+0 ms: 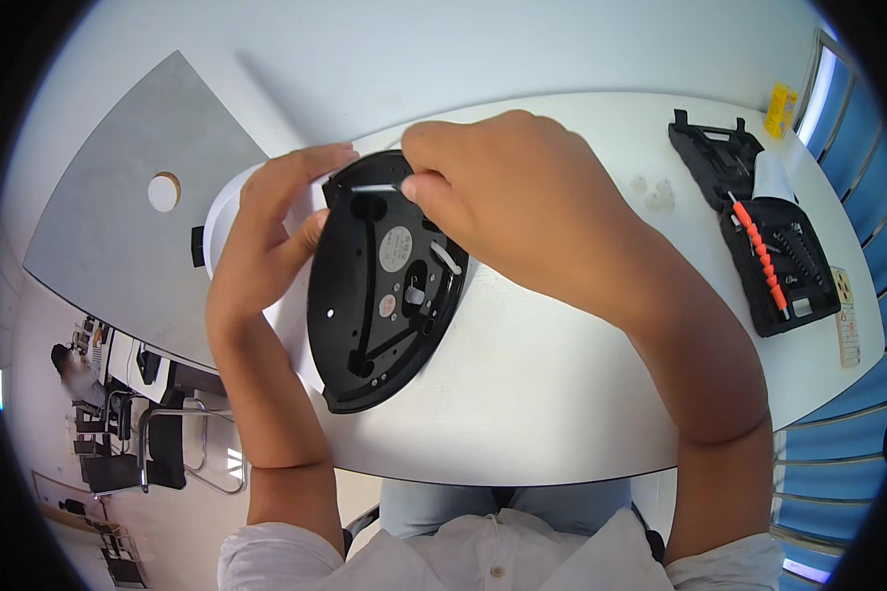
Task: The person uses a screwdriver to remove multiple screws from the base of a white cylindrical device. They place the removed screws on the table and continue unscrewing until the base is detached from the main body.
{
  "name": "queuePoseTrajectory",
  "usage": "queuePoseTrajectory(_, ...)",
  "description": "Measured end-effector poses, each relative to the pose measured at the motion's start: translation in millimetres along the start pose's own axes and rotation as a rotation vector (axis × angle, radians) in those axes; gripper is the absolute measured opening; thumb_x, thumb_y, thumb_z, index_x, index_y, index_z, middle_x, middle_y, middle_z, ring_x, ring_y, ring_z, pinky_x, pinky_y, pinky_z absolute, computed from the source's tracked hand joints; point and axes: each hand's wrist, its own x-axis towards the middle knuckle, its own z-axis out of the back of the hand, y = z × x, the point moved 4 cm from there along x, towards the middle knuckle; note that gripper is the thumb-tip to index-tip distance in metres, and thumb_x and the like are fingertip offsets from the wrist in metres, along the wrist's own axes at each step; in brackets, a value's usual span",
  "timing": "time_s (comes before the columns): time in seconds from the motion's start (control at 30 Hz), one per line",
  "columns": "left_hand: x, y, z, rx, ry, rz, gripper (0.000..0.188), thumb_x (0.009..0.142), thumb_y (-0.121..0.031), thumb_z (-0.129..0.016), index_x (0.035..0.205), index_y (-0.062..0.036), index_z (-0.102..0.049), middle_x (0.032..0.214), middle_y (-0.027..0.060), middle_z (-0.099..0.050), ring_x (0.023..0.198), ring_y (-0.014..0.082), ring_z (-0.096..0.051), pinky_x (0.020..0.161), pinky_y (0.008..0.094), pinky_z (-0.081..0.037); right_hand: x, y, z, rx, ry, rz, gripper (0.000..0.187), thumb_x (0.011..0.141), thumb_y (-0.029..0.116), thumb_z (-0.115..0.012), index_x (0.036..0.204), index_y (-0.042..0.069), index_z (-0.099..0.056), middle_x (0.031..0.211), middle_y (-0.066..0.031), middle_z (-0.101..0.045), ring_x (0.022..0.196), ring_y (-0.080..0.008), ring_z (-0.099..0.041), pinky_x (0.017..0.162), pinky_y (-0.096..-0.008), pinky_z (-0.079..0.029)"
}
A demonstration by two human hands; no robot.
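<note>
A black, leaf-shaped base plate (350,286) stands tilted over the white table, its underside toward me. It carries round stickers, screw holes, a moulded groove and a short white piece of cable or strip (445,258) near its right edge. My left hand (266,222) grips the upper left rim, fingers over the edge and thumb on the face. At the top, my right hand (508,187) is closed, its thumb and finger on the end of a thin white strip (373,187) lying across the plate. Behind my left hand shows part of a white rounded body (224,212) with a black tab.
An open black tool case (779,256) lies at the right, with an orange flexible shaft (759,251) across it. Near it are a power strip (846,315) and a yellow box (781,108). A grey table (118,217) with a white disc (165,192) adjoins the left side.
</note>
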Motion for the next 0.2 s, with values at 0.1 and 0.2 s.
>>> queuePoseTrajectory(0.1,-2,3,-1,-0.037,-0.015,0.000,0.044,0.088,-0.035,-0.062,0.119,-0.0045,-0.059,0.118,0.0094,-0.062,0.111,0.0279,-0.056,0.098,0.0377,-0.039,-3,11,-4,-0.145,0.031,-0.047,0.015,0.087,0.023,-0.059,0.087,0.009,-0.057,0.062,-0.0087,-0.059,0.062,-0.0296,-0.061,0.055,-0.0404,-0.046)
queuePoseTrajectory(0.2,-3,3,1,-0.045,0.009,-0.001,0.043,0.089,-0.034,-0.062,0.120,-0.0051,-0.059,0.122,0.0111,-0.061,0.113,0.0278,-0.055,0.099,0.0381,-0.039,-5,24,-4,-0.317,0.071,0.053,0.014,0.081,0.015,-0.063,0.094,0.011,-0.069,0.067,-0.0079,-0.067,0.067,-0.0262,-0.068,0.059,-0.0348,-0.054)
